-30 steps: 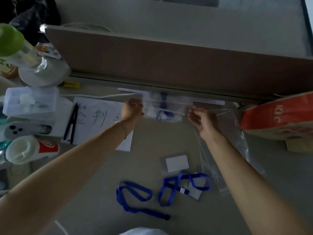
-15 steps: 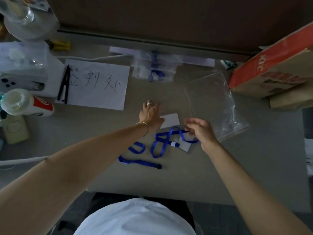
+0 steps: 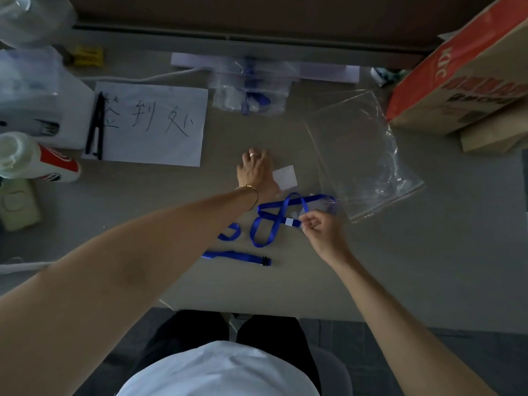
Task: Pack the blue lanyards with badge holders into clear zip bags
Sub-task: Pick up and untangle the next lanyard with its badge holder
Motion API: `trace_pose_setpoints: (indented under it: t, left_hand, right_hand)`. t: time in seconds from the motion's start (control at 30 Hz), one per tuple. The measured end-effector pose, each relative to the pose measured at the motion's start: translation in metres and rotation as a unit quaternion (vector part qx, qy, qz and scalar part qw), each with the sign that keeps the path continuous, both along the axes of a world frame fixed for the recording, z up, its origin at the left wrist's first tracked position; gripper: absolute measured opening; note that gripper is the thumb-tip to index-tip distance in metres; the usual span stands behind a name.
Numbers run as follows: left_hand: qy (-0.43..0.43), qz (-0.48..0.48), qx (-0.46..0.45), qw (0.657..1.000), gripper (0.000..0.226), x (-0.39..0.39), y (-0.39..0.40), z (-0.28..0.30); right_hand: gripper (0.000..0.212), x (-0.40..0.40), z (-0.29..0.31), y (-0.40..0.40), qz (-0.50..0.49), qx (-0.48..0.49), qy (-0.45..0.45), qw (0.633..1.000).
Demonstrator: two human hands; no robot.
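Blue lanyard [image 3: 274,217] lies looped on our desk [image 3: 428,267]; our right hand [image 3: 321,228] pinches its clip end, our left hand [image 3: 255,172] rests flat beside the white badge card [image 3: 285,176]. Beyond it, the paper bag [image 3: 463,81] reads "KFC".

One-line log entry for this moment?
right hand pinches blue lanyard near clip | left hand flat beside badge holder | empty zip bag right | packed bag far
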State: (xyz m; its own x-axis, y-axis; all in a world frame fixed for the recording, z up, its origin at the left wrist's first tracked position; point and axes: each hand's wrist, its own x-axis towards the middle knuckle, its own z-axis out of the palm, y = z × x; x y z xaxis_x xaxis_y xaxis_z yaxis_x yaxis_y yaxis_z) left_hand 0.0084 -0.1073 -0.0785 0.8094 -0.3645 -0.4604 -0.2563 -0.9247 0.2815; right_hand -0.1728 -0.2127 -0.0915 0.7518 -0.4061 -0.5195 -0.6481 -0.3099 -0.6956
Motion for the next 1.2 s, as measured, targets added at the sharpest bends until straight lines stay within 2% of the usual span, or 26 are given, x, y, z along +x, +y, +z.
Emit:
trace_pose_setpoints:
  t: [0.07,0.17,0.27,0.47,0.57,0.7,0.8,0.83,0.9,1.0,1.03,1.1,1.2]
  left_hand:
    - [0.028,0.041,-0.057,0.997,0.048,0.003,0.012,0.007]
    - [0.06,0.081,-0.093,0.991,0.027,0.006,0.038,0.024]
    - [0.096,0.133,-0.12,0.979,0.023,0.006,0.068,0.041]
    - [0.147,0.245,-0.187,0.94,0.02,0.002,0.115,0.067]
    - [0.18,0.291,-0.235,0.91,0.02,0.0,0.128,0.08]
    - [0.211,0.307,-0.263,0.89,0.022,0.0,0.137,0.092]
    - [0.226,0.316,-0.278,0.879,0.022,0.002,0.142,0.097]
    - [0.232,0.322,-0.284,0.873,0.022,0.002,0.143,0.099]
    - [0.242,0.324,-0.288,0.868,0.024,0.002,0.142,0.1]
    - [0.252,0.315,-0.29,0.868,0.022,0.001,0.142,0.104]
    - [0.255,0.314,-0.294,0.866,0.022,0.0,0.142,0.105]
    - [0.25,0.31,-0.297,0.868,0.021,-0.002,0.144,0.105]
    - [0.195,0.261,-0.263,0.908,0.016,-0.003,0.143,0.103]
  right_hand:
    - [0.022,0.002,-0.004,0.007,0.051,-0.067,0.003,0.996]
    - [0.026,0.01,-0.003,0.015,0.157,-0.158,-0.003,0.975]
    - [0.01,0.017,-0.002,0.018,0.221,-0.246,0.001,0.944]
    - [0.006,0.028,0.004,0.02,0.281,-0.322,0.005,0.904]
    - [0.011,0.03,0.01,0.021,0.33,-0.348,0.023,0.877]
    - [0.029,0.029,0.01,0.025,0.358,-0.358,0.024,0.862]
    - [0.017,0.029,0.016,0.028,0.364,-0.358,0.048,0.859]
    - [0.011,0.029,0.019,0.029,0.344,-0.348,0.056,0.87]
    - [0.01,0.028,0.023,0.029,0.252,-0.282,0.069,0.923]
    - [0.021,0.038,0.047,0.031,0.054,-0.08,0.04,0.995]
    - [0.025,0.042,0.059,0.032,-0.012,0.0,0.014,1.0]
    - [0.028,0.049,0.085,0.034,-0.116,0.133,-0.008,0.984]
    - [0.029,0.055,0.121,0.038,-0.172,0.28,-0.026,0.944]
